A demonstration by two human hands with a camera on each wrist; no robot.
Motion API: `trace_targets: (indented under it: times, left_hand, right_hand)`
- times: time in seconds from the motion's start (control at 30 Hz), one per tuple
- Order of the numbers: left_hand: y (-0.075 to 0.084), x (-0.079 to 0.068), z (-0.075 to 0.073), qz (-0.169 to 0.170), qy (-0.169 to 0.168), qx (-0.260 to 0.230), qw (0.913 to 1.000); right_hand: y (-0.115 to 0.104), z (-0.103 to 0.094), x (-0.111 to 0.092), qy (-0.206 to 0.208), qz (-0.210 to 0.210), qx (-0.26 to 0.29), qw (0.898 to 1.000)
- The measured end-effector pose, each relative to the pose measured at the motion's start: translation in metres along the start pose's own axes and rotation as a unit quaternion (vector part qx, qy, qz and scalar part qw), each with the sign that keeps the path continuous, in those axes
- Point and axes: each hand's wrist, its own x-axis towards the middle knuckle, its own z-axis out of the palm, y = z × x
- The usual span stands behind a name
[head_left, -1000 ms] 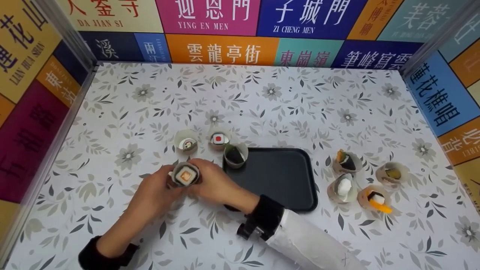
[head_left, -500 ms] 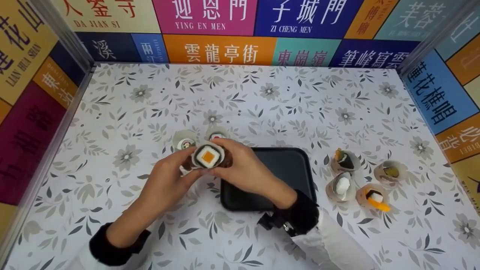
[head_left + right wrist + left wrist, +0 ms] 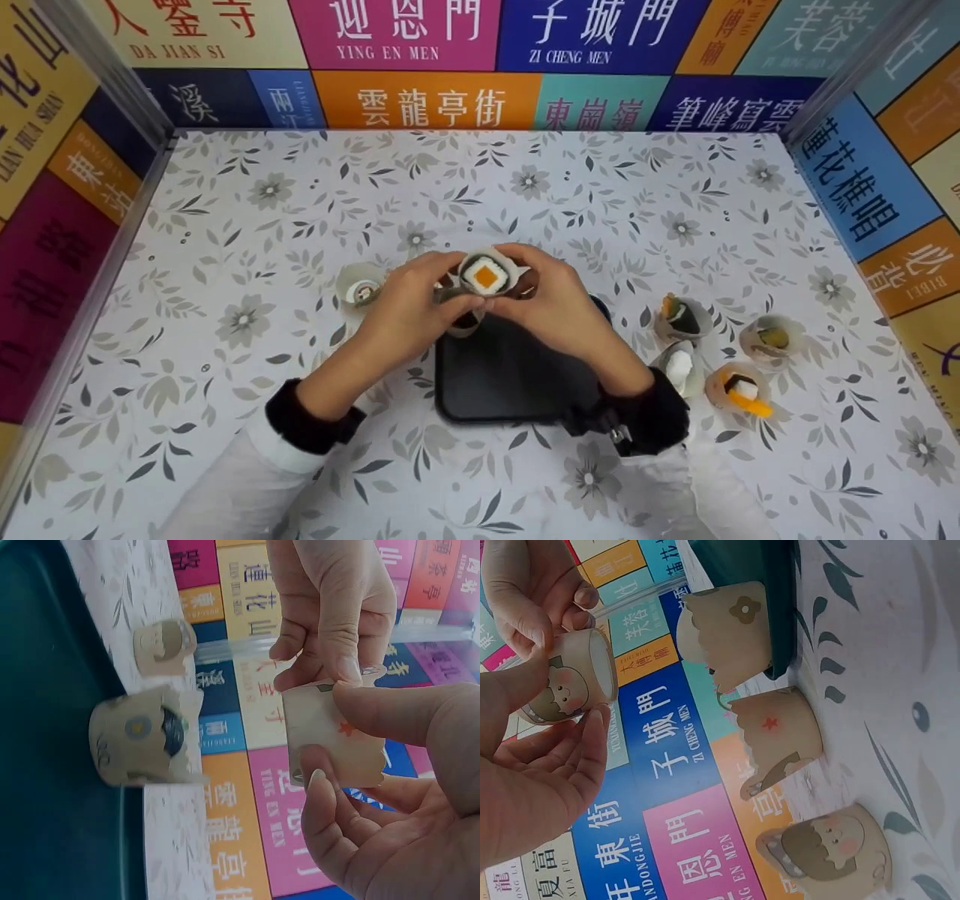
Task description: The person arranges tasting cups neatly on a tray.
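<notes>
Both hands hold one paper cup (image 3: 570,682) above the back left part of a black tray (image 3: 517,390). Inside it sits a sushi roll (image 3: 487,274) with white rice, a dark wrap and an orange centre. My left hand (image 3: 409,307) grips the cup from the left and my right hand (image 3: 555,304) from the right, thumbs meeting at the near side. Below, another paper cup (image 3: 135,739) with a dark filling stands on the tray's back left corner, partly hidden in the head view. Left of my left hand stands a cup (image 3: 358,277) with a white roll.
To the tray's right stand several filled paper cups: one with a dark wrap (image 3: 682,321), one with a white piece (image 3: 679,364), one with an orange strip (image 3: 739,388), one with a greenish-brown piece (image 3: 772,336). Lettered panels (image 3: 427,101) wall the floral-covered table.
Both hands have carried the cup with the orange-centred roll rightwards and away from me, from left of the tray to over its back left. My left hand now covers the red-centred roll.
</notes>
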Motion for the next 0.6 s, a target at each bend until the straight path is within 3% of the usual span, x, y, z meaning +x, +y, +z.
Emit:
trace_targets:
  times: [0.17, 0.47, 0.6]
  left_hand:
    - [-0.002, 0.018, 0.014, 0.008, -0.034, 0.015, 0.9993]
    - [-0.014, 0.032, 0.030, 0.020, -0.078, 0.021, 0.9965]
    - [-0.018, 0.035, 0.036, 0.011, -0.097, 0.038, 0.9945]
  right_hand:
    - [0.013, -0.010, -0.001, 0.017, 0.022, -0.006, 1.000]
    - [0.036, -0.012, -0.003, 0.013, 0.050, -0.006, 0.999]
    - [0.044, -0.011, -0.002, 0.007, 0.061, -0.004, 0.998]
